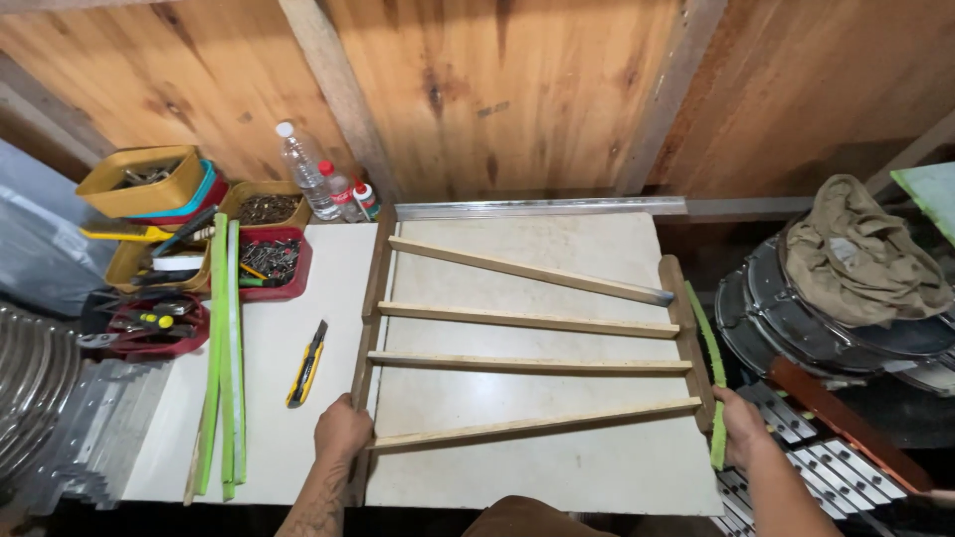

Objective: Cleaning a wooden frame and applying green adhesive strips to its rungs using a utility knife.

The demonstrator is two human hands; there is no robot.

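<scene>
Four pale slats point(527, 321) span two darker side rails of one wooden frame point(373, 298) lying on the worktable point(557, 477), between both hands: left hand point(341, 433) clasps the left rail's near end, right hand point(741, 428) clasps the right rail with a green strip point(708, 358).

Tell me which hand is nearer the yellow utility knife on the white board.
Left. The left hand grips the wooden frame's left rail just right of the yellow utility knife. The right hand holds the far rail with a green strip, across the frame.
</scene>
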